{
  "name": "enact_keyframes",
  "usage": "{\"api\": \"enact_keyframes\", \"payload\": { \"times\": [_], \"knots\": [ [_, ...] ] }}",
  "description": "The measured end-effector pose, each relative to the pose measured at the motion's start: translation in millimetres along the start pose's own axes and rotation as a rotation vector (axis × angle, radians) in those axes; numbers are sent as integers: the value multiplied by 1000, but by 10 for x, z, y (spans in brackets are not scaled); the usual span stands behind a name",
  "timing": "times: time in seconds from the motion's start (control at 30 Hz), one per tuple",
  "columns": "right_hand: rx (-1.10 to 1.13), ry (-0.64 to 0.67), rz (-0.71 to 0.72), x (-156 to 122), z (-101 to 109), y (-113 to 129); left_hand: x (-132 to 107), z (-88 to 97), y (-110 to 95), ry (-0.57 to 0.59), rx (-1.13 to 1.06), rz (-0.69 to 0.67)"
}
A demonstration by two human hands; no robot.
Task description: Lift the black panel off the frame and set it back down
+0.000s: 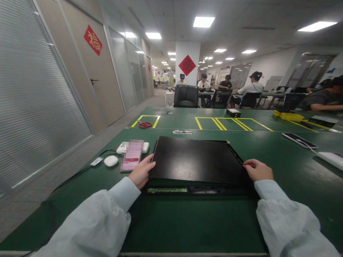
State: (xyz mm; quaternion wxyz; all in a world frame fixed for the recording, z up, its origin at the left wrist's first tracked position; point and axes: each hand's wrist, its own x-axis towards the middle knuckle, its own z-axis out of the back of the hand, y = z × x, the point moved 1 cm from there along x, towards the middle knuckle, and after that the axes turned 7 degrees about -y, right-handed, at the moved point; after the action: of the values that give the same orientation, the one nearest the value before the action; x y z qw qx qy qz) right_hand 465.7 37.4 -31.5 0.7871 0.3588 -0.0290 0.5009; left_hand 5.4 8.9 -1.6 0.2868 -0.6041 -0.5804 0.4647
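A flat black display panel (198,159) lies before me, its front edge tilted up off what is beneath it. My left hand (142,171) grips the panel's left edge, thumb on top and fingers underneath, out of sight. At the right edge, my right hand (258,170) pinches the panel between thumb and bent fingers. Below the raised front edge shows a narrow green circuit board strip (167,190), with a dark frame part (214,190) beside it. Most of what lies under the panel is hidden.
Left of the panel are a pink-screened phone (132,157), a white round case (111,161) and a black cable (77,171). Red-handled scissors (145,125) lie farther back. At right are another phone (300,140) and a white device (338,163). People sit beyond the green table (199,228).
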Motion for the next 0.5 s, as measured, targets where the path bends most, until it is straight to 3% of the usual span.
{"api": "enact_keyframes", "payload": {
  "times": [0.5],
  "knots": [
    [-60,39,-5,0,21,31,3,-12,5,-39,45,-2]
  ]
}}
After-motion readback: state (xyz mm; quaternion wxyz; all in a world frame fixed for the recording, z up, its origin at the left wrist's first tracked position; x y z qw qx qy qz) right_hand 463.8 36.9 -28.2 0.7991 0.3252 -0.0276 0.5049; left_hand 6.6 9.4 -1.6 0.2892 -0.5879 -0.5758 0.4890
